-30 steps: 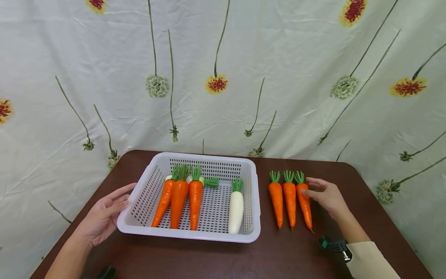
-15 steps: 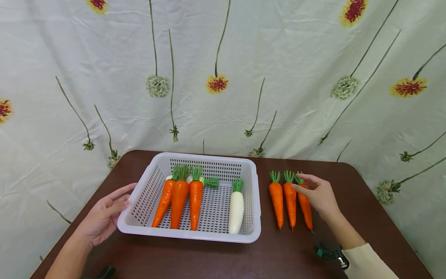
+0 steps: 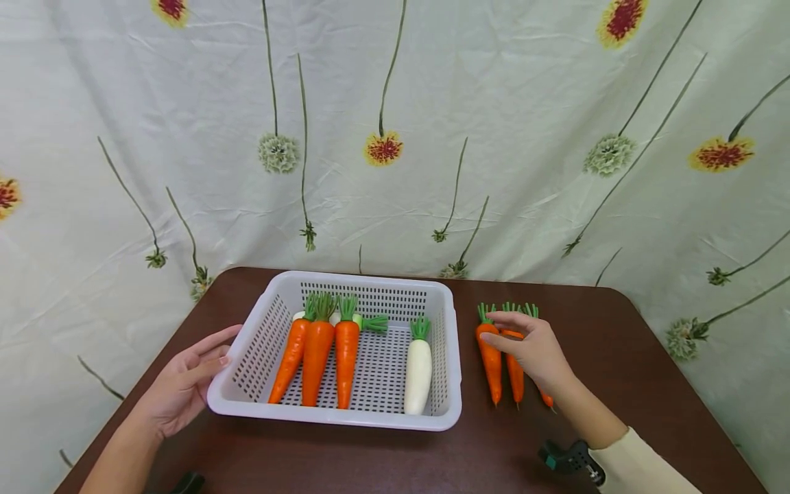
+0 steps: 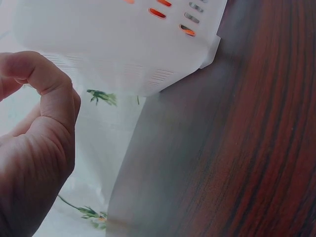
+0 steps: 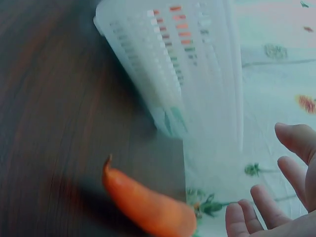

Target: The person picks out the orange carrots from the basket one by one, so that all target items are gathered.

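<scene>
A light grey perforated plastic basket stands on the dark table. My left hand holds its left end, thumb at the rim and the other fingers partly hidden; the left wrist view shows a bent finger beside the basket wall. Three carrots lie in a row to the right of the basket, green tops away from me. Over them is my right hand, fingertips above the leftmost carrot, covering much of the other two. Spread fingers holding nothing show in the right wrist view, beyond one carrot.
In the basket, three carrots lie at the left, partly over white radishes, and one white radish lies at the right. A flowered cloth hangs behind the table. A black object is near the front edge.
My right hand has moved left from the rightmost carrot, across the middle one, to above the leftmost. The carrots, the basket and my left hand have stayed in place.
</scene>
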### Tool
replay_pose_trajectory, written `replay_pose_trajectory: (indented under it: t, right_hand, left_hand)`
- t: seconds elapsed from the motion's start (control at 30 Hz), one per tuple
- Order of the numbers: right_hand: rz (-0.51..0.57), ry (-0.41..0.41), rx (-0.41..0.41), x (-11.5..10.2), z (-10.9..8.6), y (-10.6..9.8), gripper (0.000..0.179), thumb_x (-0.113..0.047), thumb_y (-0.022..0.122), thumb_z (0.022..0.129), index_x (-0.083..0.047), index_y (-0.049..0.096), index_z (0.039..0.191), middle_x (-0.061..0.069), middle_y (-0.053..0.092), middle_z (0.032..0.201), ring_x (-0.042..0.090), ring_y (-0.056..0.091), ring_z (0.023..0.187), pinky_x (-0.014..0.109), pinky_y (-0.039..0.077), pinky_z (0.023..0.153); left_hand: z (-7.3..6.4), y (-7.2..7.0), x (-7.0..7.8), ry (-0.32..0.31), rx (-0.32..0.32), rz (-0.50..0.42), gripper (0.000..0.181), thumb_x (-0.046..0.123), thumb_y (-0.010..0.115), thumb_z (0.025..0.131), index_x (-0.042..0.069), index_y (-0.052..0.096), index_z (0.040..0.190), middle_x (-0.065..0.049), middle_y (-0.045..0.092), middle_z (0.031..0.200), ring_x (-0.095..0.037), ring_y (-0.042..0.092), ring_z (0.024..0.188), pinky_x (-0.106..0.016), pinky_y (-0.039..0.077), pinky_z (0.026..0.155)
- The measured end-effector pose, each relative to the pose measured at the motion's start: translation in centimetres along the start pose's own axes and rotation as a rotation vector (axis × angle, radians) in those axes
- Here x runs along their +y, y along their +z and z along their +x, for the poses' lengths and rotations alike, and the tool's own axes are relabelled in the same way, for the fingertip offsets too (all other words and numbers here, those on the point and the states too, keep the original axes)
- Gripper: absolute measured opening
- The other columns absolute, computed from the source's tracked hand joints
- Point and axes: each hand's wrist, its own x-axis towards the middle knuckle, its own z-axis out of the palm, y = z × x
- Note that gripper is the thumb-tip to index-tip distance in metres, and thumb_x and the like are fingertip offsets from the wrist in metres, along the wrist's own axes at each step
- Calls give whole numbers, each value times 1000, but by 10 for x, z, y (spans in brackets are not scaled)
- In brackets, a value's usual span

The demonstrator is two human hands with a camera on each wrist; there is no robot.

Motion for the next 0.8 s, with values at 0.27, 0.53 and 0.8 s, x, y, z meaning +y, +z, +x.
replay_pose_trajectory:
  t: [0.27,0.53,0.8]
  right_hand:
    - [107,-1,-77,-15,-1,14,49,-24,83,88,-9,69,132,12,66,137,34,58,131,18,53,94]
    - [128,-31,-120,-31,-1,26,50,-24,83,87,-11,68,133,13,66,137,28,61,128,23,53,96]
    - [197,-41,-215,-42,2,40,49,-18,81,88,-7,66,134,21,63,136,29,62,121,27,56,95]
  left_hand:
    - [0,1,1,-8,6,0,53,-4,30,109,21,45,153,-3,70,130,-22,71,117,-51,57,91]
    - [0,1,2,-9,-2,-11,53,-4,30,109,21,43,154,-3,69,131,-23,71,118,-53,57,91]
    - [0,1,1,-7,-1,-12,53,-4,30,109,21,46,153,-3,69,132,-23,71,118,-52,57,91]
